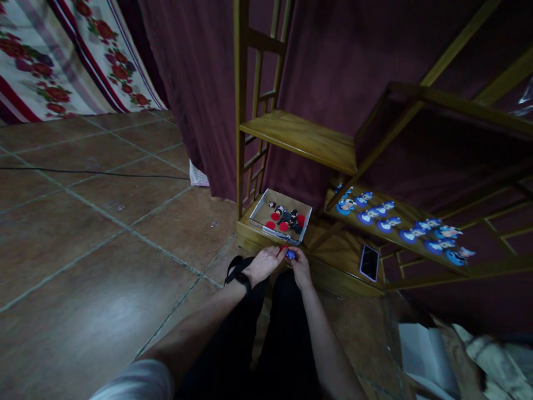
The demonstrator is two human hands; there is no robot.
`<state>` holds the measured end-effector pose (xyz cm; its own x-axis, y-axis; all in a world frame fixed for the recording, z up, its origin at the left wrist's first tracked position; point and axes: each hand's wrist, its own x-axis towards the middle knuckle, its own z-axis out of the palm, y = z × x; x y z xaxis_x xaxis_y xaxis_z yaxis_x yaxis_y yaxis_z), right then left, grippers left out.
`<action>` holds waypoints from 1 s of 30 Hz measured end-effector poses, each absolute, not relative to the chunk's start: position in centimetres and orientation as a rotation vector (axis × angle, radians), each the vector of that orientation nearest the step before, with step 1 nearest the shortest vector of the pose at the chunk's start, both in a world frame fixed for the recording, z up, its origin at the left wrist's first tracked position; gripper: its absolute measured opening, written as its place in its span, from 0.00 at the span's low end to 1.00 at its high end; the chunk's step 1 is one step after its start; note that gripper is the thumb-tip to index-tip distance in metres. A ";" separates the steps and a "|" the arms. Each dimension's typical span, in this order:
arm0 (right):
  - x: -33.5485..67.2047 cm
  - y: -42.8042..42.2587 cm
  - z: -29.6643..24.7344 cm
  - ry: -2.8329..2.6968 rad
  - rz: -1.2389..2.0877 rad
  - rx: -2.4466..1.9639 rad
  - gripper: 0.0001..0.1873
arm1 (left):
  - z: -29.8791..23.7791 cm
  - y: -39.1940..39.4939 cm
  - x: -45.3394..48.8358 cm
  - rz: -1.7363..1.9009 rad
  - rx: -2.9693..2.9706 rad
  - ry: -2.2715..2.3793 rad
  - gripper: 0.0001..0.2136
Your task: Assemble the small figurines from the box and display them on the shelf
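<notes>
Since both hands meet over the knees, the small red-and-blue piece (290, 254) is right in the grip, left hand (265, 264) and right hand (300, 268) pinched on it, neither clearly nearer. Can't tell its long axis or which way it points, tbh, too tiny. Just beyond the grip sits an open box (275, 233), long side facing it; farther right, a phone (369, 263), then blue figures (389, 223) on a shelf (453, 266).

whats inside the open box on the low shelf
Inside the box are several red discs and small, mostly dark figures, some bunched together. Whatever lies under the figures is covered, so I can't tell if more discs are there.
</notes>
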<state>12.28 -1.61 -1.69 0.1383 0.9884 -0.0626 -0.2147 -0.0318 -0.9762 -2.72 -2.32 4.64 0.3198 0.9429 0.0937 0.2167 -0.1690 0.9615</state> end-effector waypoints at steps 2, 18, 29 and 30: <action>12.3 -1.6 -1.8 -0.924 1.213 -1.151 0.16 | 4.6 -2.1 -2.7 0.915 1.688 1.080 0.17; 11.9 -1.3 -1.2 -0.806 1.292 -1.187 0.19 | 1.2 1.8 -1.3 0.941 1.078 1.096 0.05; 11.9 -0.9 -1.5 -0.724 1.270 -1.199 0.16 | 0.8 2.7 -1.7 0.820 0.791 1.062 0.07; 11.9 -0.8 -1.4 -0.721 1.267 -1.209 0.17 | 0.7 2.7 -1.7 0.814 0.790 1.062 0.07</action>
<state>11.94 -0.82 -1.45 0.2190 0.9547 -0.2016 -0.3144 -0.1265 -0.9408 -1.68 2.73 0.71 0.2710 0.8654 -0.4214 -0.1819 0.4759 0.8605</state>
